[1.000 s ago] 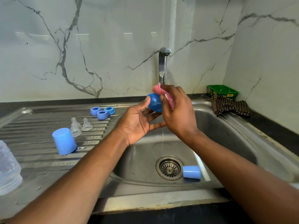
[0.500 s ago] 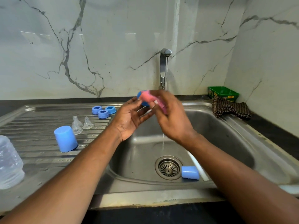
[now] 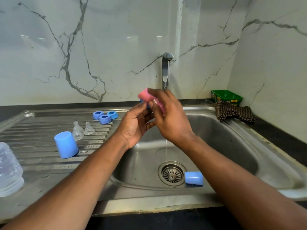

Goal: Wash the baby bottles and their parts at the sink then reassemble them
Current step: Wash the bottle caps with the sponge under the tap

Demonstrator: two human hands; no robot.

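- While water runs thinly from the tap (image 3: 166, 70), held above the sink (image 3: 232, 146): a blue cap (image 3: 144, 103), almost wholly hidden between the two hands.
- Left hand (image 3: 135, 128): fingers curled up round the cap from below, thumb toward it.
- Right hand (image 3: 171, 117): fingers curled, pinching a pink sponge (image 3: 144, 95) against the cap's top; motion blur here, so the exact contact is hard to make out.
- Lying on its side in the basin just beside the drain (image 3: 172, 173): a second blue cap (image 3: 194, 178).
- Standing mouth down on the ribbed drainboard (image 3: 41, 163), left of the hands: a third blue cap (image 3: 66, 144); behind it, two clear teats (image 3: 83, 130) and three blue collar rings (image 3: 105, 116) grouped close together.
- Cut off by the left edge: a clear bottle (image 3: 9, 170), only partly seen.
- At the back right corner on the counter (image 3: 274, 131): a green tray (image 3: 226, 96) with a yellow label reading "50", other print too small to read; a checked cloth (image 3: 234, 112) just in front of it.
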